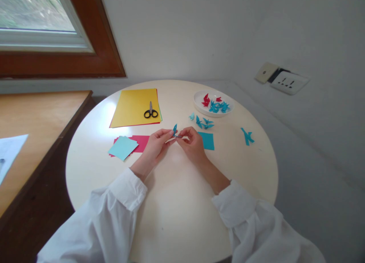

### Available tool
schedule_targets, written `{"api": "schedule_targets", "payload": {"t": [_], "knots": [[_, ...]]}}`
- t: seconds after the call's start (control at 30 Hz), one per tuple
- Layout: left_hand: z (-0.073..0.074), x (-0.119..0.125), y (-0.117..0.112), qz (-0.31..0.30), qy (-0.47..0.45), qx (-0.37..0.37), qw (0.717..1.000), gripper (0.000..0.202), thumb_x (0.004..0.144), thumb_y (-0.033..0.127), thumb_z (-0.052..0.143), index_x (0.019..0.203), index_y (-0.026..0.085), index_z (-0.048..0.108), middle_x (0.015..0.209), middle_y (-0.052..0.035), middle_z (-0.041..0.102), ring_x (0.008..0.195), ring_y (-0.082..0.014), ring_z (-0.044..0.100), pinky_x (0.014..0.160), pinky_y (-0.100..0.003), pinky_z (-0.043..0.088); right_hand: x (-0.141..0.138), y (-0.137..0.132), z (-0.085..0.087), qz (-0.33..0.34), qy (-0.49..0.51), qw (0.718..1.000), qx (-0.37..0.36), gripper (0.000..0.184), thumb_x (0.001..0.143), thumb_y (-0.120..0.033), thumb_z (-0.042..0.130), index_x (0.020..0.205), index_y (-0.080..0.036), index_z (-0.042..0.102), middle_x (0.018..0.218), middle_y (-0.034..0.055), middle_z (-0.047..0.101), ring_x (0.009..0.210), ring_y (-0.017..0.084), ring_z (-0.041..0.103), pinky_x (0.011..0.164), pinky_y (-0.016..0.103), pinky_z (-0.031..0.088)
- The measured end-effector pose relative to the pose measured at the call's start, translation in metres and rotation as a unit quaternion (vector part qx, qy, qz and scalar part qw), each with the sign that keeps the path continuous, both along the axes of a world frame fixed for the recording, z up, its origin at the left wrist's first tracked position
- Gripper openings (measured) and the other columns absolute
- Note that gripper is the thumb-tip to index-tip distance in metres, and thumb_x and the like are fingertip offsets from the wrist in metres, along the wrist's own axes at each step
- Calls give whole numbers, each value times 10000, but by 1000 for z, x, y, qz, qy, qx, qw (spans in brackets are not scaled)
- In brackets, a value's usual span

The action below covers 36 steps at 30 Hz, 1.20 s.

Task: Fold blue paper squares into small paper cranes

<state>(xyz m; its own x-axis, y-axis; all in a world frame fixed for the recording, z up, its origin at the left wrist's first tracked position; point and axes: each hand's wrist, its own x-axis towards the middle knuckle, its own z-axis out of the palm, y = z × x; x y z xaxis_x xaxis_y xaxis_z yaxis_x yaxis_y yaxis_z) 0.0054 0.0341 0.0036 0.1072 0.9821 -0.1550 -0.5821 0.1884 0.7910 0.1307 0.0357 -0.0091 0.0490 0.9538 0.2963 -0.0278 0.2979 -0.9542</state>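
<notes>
Between my two hands is a small blue folded paper piece (175,129), with one narrow point sticking upward. My left hand (159,143) is closed, thumb and fingers pinching its left side. The fingertips of my right hand (192,141) pinch a thin part of the same piece on the right. Just beyond my right hand lie several blue paper cranes (203,123) and a pale blue folded piece (192,116). A blue paper square (207,141) is partly covered by my right hand. Left of my left hand, a light blue square (123,147) rests over red paper (140,143).
Scissors (151,110) with black handles lie on a stack of yellow and other coloured sheets (131,103). A white plate (199,107) bears red and blue folded cranes. Blue paper strips (246,136) lie at right. A wooden desk (42,114) stands left of the round table (171,202).
</notes>
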Motion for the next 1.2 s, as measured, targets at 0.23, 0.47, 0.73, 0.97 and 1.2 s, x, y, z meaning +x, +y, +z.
{"api": "schedule_targets", "payload": {"t": [0.23, 0.47, 0.73, 0.97, 1.2], "knots": [[-3, 1, 2, -8, 11, 19, 1000, 230, 507, 250, 823, 626, 120, 676, 675, -25, 690, 697, -104, 631, 813, -268, 479, -1, 3, 0, -31, -6, 999, -6, 177, 629, -284, 650, 637, -194, 498, 622, -39, 530, 588, 104, 522, 549, 233, 450], [-2, 3, 0, 4, 53, 46, 998, 252, 496, 282, 823, 631, 117, 689, 671, -43, 704, 694, -138, 650, 843, -332, 491, -1, 2, -1, -44, -12, 999, -3, 144, 632, -286, 637, 653, -193, 530, 643, -23, 575, 610, 117, 561, 563, 239, 475], [-3, 4, 0, 23, 72, 52, 996, 262, 483, 290, 823, 608, 117, 671, 644, -30, 693, 659, -125, 641, 817, -330, 503, -1, 2, -2, -54, -32, 998, 4, 100, 667, -282, 609, 677, -187, 579, 676, 4, 635, 642, 138, 605, 592, 258, 507], [-5, 4, 0, 18, 98, 51, 994, 279, 490, 314, 818, 608, 119, 658, 646, -24, 688, 659, -107, 622, 775, -282, 482, 0, 3, -5, -49, -47, 998, -6, 94, 670, -270, 611, 691, -178, 624, 689, 21, 668, 637, 147, 620, 606, 274, 522], [-6, 2, 0, 34, 104, 54, 993, 247, 511, 307, 801, 604, 133, 653, 642, -20, 682, 653, -118, 616, 714, -270, 466, 1, 1, -4, -12, -53, 999, 2, 167, 660, -304, 655, 759, -170, 665, 772, 45, 703, 689, 162, 653, 623, 286, 548]]}}
